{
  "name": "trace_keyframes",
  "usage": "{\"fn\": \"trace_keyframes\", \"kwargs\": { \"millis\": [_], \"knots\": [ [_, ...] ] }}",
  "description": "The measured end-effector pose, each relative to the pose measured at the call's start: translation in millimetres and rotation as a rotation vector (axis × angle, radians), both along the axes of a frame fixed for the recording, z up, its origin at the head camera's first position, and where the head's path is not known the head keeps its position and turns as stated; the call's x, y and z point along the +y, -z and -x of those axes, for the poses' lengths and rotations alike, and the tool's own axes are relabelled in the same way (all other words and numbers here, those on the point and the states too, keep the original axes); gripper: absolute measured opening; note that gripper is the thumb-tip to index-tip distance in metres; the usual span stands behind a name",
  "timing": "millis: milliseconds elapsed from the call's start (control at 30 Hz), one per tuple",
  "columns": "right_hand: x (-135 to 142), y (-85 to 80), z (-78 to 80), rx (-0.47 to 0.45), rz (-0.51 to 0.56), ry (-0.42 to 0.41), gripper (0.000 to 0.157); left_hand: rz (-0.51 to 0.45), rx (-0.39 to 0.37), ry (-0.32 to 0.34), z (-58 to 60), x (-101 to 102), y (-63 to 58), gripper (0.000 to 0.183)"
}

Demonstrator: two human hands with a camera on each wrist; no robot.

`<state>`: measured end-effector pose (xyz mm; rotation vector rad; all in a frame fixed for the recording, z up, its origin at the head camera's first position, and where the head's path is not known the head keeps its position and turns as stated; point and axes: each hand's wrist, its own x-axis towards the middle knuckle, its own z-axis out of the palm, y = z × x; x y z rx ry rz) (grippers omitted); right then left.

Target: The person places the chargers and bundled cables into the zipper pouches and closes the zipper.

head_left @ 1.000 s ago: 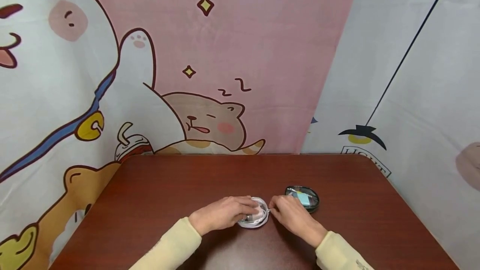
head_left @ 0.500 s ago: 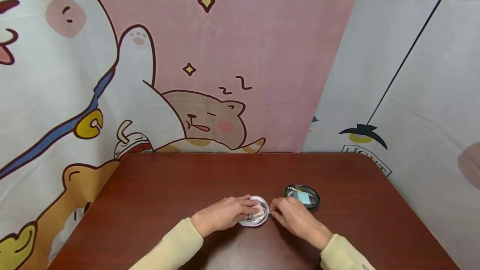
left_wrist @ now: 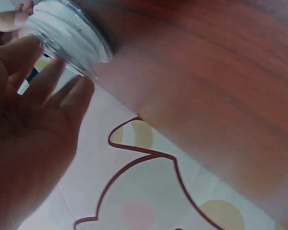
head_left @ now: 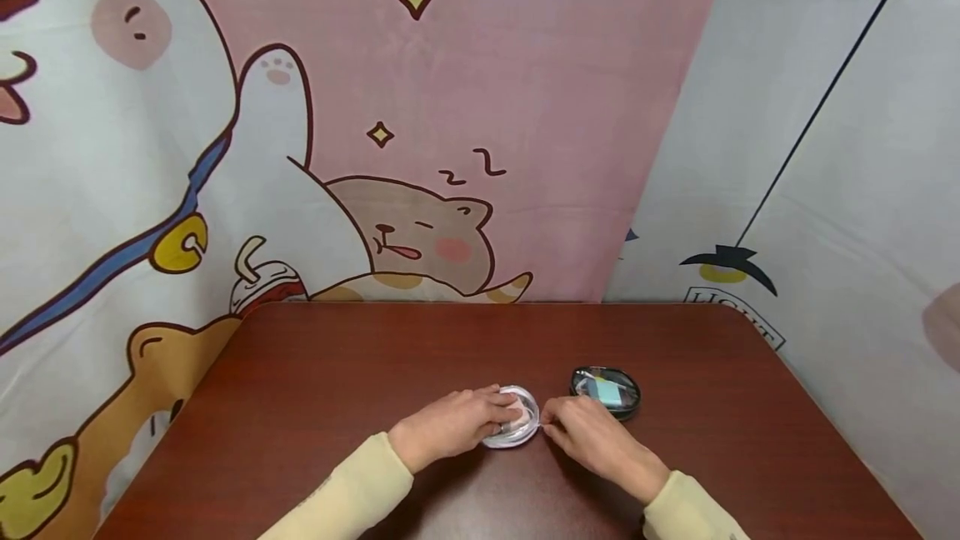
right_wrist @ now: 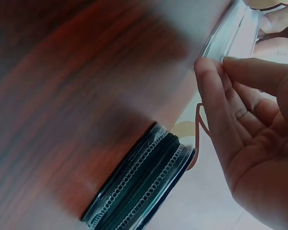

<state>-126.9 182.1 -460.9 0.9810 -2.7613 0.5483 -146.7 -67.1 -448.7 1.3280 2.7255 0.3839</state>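
Observation:
A small round white-edged clear zip pouch (head_left: 527, 432) lies on the table in the head view, with something pale inside. My left hand (head_left: 453, 425) rests over its left part, outstretched fingertips pressing on the clear top, as the left wrist view shows too. At the pouch's right edge, my right hand (head_left: 592, 433) pinches the small zipper pull between thumb and forefinger; the pull itself is mostly covered. Just beyond the right hand stands a black-edged clear zip pouch (right_wrist: 134, 187), apart from the fingers, with a light-blue item (head_left: 606, 392) inside.
The dark red-brown table (head_left: 360, 357) extends around both hands, its far edge against a cartoon-printed cloth (head_left: 555, 107). Cream sleeves (head_left: 348, 486) cover both forearms.
Both hands stay at the white-edged pouch with almost the same hold. The pouch sits slightly higher in the head view, while the whole scene shifts a little as the head moves.

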Motion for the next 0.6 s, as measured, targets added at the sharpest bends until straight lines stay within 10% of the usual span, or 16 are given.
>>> {"fn": "trace_keyframes", "kwargs": {
  "millis": [367, 600],
  "knots": [
    [-7, 5.6, 9.9, 0.107, 0.008, 0.103, 0.015, 0.092, 0.342, 0.047, -0.6, 11, -3.8, 0.028],
    [-7, 4.2, 13.2, 0.095, -0.007, 0.107, 0.015, 0.015, 0.134, 0.167, 15.3, 0, -2.2, 0.033]
  ]
}}
